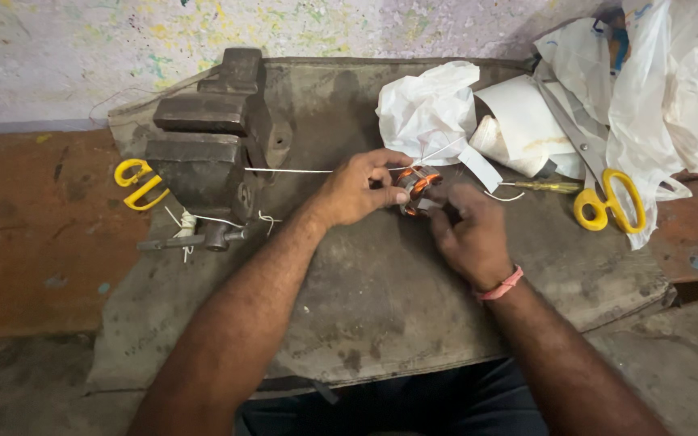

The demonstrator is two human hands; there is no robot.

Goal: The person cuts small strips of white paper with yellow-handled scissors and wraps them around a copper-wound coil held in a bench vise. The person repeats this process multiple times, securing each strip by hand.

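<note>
A small motor stator with copper-coloured windings sits between both of my hands above a worn grey bench top. My left hand grips it from the left, fingers curled on its rim. My right hand holds it from below and right; a pink band is on that wrist. A thin white string runs taut from the stator leftwards to a dark metal bench vise. White paper strips stick out by the stator.
Large yellow-handled scissors lie at the right on white plastic bags and crumpled paper. A yellow-handled screwdriver lies beside them. Another yellow handle sits left of the vise. A paint-speckled wall is behind.
</note>
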